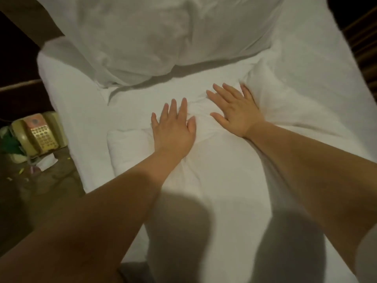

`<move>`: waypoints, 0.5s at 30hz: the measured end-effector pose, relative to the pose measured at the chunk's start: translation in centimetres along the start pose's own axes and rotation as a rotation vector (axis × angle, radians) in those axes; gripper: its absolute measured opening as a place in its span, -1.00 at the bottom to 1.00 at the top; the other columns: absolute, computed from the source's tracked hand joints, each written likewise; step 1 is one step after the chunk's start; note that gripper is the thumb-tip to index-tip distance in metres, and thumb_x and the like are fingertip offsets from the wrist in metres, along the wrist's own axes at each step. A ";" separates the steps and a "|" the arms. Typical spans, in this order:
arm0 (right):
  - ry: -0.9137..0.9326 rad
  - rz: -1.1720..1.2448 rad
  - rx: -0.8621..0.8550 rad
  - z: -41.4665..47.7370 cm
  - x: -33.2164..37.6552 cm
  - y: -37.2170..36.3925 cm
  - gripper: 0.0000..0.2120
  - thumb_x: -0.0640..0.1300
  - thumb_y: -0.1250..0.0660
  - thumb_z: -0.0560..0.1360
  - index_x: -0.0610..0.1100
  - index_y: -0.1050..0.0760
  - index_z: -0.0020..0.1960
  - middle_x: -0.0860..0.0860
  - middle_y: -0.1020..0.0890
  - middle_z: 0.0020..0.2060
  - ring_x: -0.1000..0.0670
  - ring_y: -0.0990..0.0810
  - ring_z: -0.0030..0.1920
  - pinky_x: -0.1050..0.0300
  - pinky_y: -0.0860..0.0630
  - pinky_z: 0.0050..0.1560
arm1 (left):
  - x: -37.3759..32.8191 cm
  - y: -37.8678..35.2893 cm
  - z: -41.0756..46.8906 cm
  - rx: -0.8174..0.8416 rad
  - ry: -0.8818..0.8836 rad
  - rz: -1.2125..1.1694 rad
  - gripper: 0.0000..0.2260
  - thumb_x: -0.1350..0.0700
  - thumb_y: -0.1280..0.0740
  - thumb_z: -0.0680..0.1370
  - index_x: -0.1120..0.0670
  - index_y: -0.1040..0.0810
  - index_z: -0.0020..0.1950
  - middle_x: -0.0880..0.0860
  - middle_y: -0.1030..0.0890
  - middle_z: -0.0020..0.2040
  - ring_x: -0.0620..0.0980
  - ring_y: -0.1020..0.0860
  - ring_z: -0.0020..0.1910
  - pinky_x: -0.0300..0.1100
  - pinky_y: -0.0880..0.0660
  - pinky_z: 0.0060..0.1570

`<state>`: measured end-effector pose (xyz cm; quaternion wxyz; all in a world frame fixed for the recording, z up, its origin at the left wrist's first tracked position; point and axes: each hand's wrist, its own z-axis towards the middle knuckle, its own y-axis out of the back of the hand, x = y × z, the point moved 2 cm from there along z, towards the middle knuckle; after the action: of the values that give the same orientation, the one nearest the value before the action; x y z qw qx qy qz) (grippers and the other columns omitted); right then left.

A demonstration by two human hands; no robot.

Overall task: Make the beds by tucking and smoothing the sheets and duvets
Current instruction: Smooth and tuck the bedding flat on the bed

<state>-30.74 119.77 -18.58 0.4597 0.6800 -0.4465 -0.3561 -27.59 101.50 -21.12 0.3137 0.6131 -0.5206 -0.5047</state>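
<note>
Both hands lay flat on the white duvet (206, 180) in the middle of the bed. The left hand (173, 131) was spread wide with straight fingers, pressing down on a bunch of wrinkles. The right hand (234, 111) was just beside it, also flat and wide, its little finger against a puffy fold of the duvet. The duvet lay over the white sheet (77, 111) (its soft round edge showed just left of the left hand). A rumpled white pillow (132, 37) sat past the hands. A push-button telephone (38, 133) sat beside the bed on the left.
</note>
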 end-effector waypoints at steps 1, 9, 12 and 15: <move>-0.007 0.049 0.002 0.0 0.0 -1.3 -0.31 0.28 0.27 0.48 0.06 -0.01 0.56 0.01 -0.09 0.54 -0.06 -0.04 0.53 -0.14 0.15 0.47 | 0.1 -0.9 0.6 0.023 0.010 0.004 -0.49 -0.15 0.15 0.62 -0.05 0.11 0.55 0.04 0.01 0.56 0.06 0.02 0.53 0.14 0.12 0.45; 0.012 0.212 -0.062 1.3 -0.2 -7.5 -0.39 0.20 0.08 0.54 -0.04 -0.22 0.51 -0.09 -0.29 0.47 -0.17 -0.21 0.48 -0.18 0.05 0.44 | 0.8 -6.1 3.3 0.134 0.048 -0.034 -0.46 -0.19 0.15 0.61 -0.03 0.08 0.55 0.05 -0.04 0.56 0.08 -0.05 0.52 0.12 0.08 0.45; 0.012 0.229 -0.098 2.1 0.0 -8.7 -0.41 0.17 0.03 0.54 -0.07 -0.28 0.48 -0.12 -0.36 0.43 -0.20 -0.27 0.44 -0.21 0.03 0.43 | 1.4 -7.2 3.8 0.117 0.066 -0.038 -0.47 -0.18 0.13 0.62 -0.02 0.02 0.55 0.07 -0.12 0.54 0.09 -0.14 0.49 0.11 -0.03 0.44; 0.005 0.219 -0.124 2.0 0.1 -9.1 -0.42 0.17 0.01 0.54 -0.10 -0.36 0.43 -0.14 -0.44 0.37 -0.21 -0.33 0.40 -0.22 -0.01 0.42 | 1.3 -7.6 4.0 0.119 0.047 -0.026 -0.47 -0.17 0.11 0.62 0.02 -0.02 0.55 0.11 -0.30 0.45 0.13 -0.30 0.38 0.09 -0.19 0.34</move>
<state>-29.96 120.68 -27.86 0.5384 0.5983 -0.4939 -0.3289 -29.03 102.78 -29.56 0.2823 0.6492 -0.5339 -0.4623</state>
